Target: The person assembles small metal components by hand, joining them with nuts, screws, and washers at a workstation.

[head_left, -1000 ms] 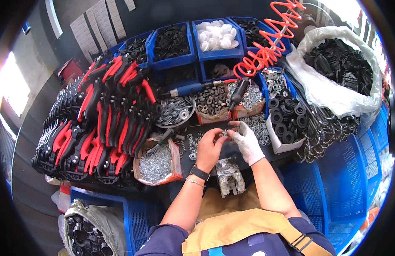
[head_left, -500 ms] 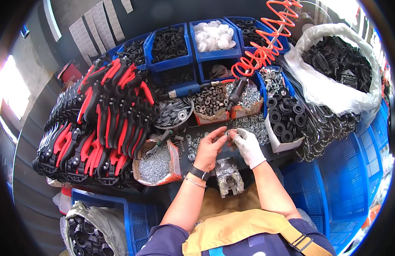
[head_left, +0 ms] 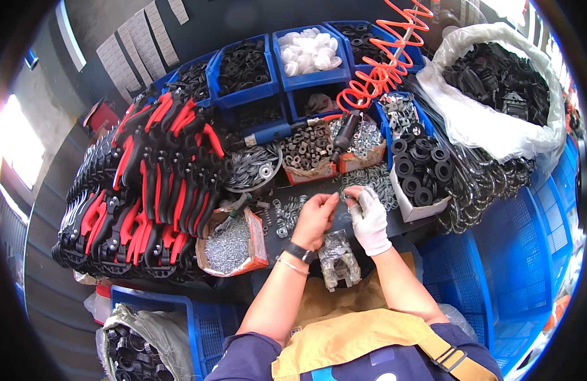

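My left hand [head_left: 315, 221], bare and with a dark band at the wrist, has its fingers curled and the thumb pressed against the forefinger. What it pinches, if anything, is too small to make out. Close beside it my right hand [head_left: 369, 222] wears a white glove with bare fingertips. Its thumb and fingers are pinched together around something tiny that I cannot name. A gap separates the two hands. Just below them stands a worn metal fixture [head_left: 338, 259]. Small metal springs [head_left: 377, 180] lie beyond my right hand, and more small metal parts [head_left: 287, 216] lie left of my left hand.
Black-and-red clamps [head_left: 154, 171] are piled at the left. A box of small screws [head_left: 227, 246], a bowl of washers [head_left: 255, 166], a box of nuts [head_left: 309, 152] and a box of black rings [head_left: 423, 168] surround the hands. A dark air tool [head_left: 346, 134] lies beyond, under a red coiled hose [head_left: 376, 86].
My hands have drawn apart; their fingertips were together before. The left hand's fingers have curled in more. The whole view has shifted slightly.
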`<state>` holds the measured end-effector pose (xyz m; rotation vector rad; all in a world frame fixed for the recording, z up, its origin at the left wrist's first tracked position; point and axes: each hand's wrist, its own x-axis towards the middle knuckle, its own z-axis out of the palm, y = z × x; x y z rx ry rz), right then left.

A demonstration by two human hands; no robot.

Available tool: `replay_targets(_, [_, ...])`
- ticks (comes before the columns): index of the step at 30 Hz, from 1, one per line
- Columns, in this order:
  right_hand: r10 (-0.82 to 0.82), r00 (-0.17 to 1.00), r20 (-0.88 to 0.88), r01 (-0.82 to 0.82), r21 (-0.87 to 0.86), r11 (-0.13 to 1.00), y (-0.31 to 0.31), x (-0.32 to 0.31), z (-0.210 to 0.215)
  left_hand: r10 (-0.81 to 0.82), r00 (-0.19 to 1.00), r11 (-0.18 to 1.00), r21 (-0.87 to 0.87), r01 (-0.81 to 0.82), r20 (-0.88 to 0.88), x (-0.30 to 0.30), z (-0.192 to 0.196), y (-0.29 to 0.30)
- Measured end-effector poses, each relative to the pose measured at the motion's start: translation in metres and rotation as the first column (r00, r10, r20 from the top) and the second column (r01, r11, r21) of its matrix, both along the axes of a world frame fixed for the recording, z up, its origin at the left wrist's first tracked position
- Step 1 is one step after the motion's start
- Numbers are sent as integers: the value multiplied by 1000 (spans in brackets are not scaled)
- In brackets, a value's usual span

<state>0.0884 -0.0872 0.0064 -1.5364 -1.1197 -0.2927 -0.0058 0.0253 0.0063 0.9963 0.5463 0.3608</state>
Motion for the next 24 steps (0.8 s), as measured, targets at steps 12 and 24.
replay_targets(12, [120,970,-213,-140,-84,987,-10,18,3,-17,998,998,-53,21,62,49,-3,-16])
replay_targets(24, [-99,988,-119,65,-263,963,-18,29,-1,-67,997,995,69,68,-24,37,-8,-5])
